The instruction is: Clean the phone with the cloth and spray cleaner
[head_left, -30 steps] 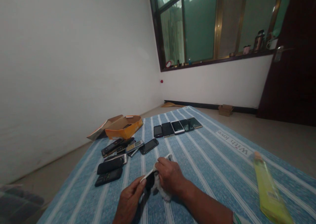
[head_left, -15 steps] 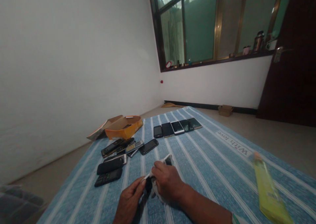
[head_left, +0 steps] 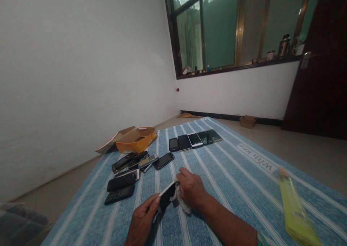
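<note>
My left hand point(head_left: 142, 219) grips a black-screened smartphone point(head_left: 167, 196) by its lower end and tilts it up. My right hand point(head_left: 191, 189) presses a crumpled white cloth point(head_left: 181, 201) against the phone's right edge. Both hands are above a blue-and-white striped mat point(head_left: 233, 188). Beyond them, several smartphones point(head_left: 195, 140) lie side by side in a row. A loose pile of mobile phones point(head_left: 130, 170), mostly dark keypad models, lies to the left of my hands, closer than the row.
An orange cardboard box point(head_left: 137, 140) stands open at the mat's far left corner. A yellow-green tube point(head_left: 295, 213) lies on the right of the mat. A white wall runs along the left, and the mat's edges meet a tiled floor.
My right hand has shifted right along the phone, and the cloth now sits at the phone's right edge. More of the dark screen shows.
</note>
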Tool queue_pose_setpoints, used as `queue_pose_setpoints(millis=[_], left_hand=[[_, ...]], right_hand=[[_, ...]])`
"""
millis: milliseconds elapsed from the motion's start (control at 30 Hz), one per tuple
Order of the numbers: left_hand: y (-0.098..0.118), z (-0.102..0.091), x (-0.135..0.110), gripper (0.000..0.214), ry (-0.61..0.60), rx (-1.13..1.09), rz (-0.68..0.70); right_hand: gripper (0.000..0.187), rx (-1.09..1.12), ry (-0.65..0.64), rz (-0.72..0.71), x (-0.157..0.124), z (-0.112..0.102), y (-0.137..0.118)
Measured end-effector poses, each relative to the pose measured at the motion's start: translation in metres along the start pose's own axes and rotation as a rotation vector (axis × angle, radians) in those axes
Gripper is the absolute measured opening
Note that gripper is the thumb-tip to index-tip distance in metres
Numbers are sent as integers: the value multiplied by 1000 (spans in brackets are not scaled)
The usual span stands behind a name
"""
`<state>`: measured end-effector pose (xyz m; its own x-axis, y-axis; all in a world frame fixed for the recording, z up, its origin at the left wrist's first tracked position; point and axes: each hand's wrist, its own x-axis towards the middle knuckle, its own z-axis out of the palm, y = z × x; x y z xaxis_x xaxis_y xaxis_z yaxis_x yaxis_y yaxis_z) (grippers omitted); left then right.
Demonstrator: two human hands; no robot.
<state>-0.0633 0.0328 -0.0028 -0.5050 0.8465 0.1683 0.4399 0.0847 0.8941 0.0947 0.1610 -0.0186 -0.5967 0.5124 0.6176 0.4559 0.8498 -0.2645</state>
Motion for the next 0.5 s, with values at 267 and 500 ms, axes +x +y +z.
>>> queue_pose_setpoints(millis=[267, 500], left_hand=[[4, -1, -1, 55, -29, 11, 10], [5, 1, -1, 51, -34, -70, 5]], right_hand=[[18, -7, 15, 13, 0, 3, 0], [22, 110, -29, -222, -7, 12, -30]])
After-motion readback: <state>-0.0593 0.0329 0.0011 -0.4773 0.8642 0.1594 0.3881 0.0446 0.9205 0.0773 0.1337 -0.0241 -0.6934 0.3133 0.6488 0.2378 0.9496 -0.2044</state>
